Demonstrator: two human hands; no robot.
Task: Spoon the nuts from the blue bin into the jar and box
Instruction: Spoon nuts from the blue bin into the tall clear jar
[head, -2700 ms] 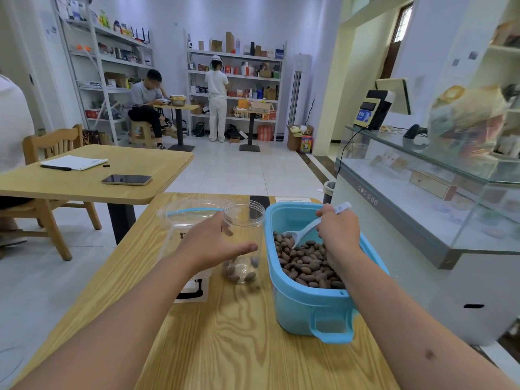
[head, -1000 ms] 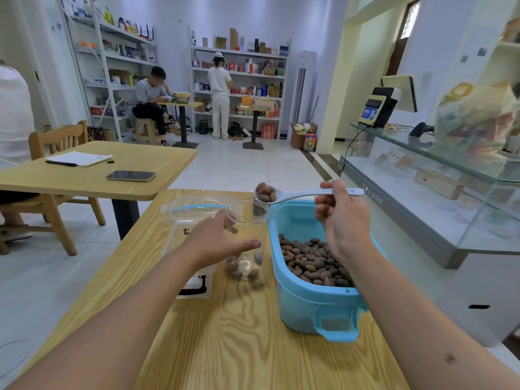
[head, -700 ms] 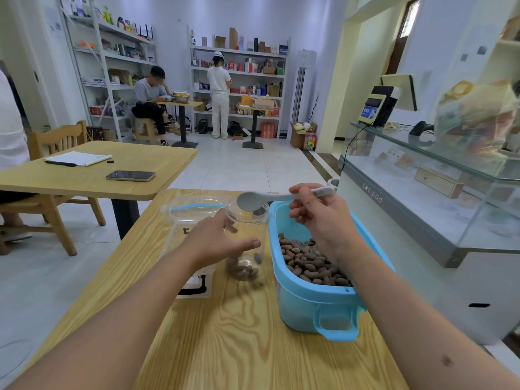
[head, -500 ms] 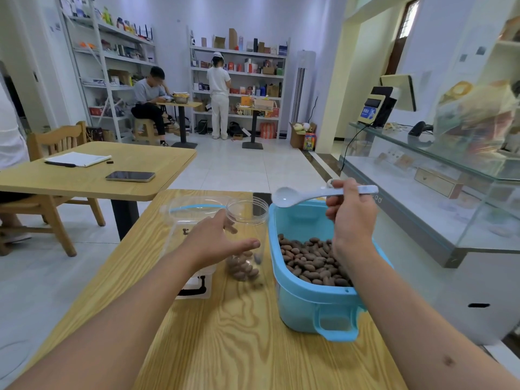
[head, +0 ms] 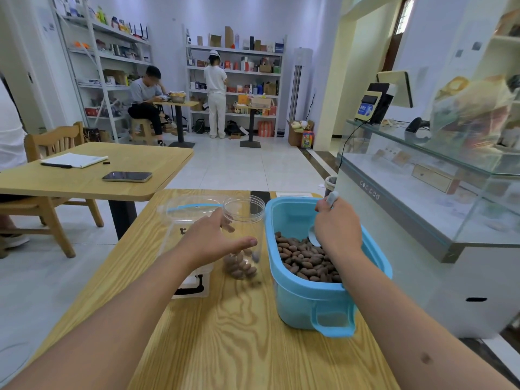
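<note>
1. The job is only partly done. The jar [head: 244, 235] has a small heap of nuts at the bottom and most of it is not filled.
2. The box [head: 189, 220] is see-through with a blue line near its rim. It looks like it has no nuts in it yet, but the left hand [head: 209, 241] hides part of it, so I cannot be sure.
3. So there is a lot left to do, I think: many more spoonfuls for the jar, and then the box.
4. The blue bin [head: 315, 299] holds lots of nuts [head: 305, 260]. They are brown, long and smooth, and they lie in a loose pile. They look like they would roll off a spoon easily.
5. The blue bin sits on the wooden surface [head: 239, 333], on the right side. The jar stands just beside it on the left, and the box is just beside the jar, further left.
6. The left hand is wrapped around the side of the jar. Its thumb lies across the front and its fingers curl around the back. This grip keeps the jar upright.
7. The right hand [head: 337, 226] is inside the blue bin, over the nuts. Its grip is closed around the white spoon [head: 313, 238]. The handle tip pokes out above the hand, and the bowl of the spoon points down at the nuts.
8. I think the spoon is about to dig up another load. I cannot tell if any nuts are in it now.
</note>
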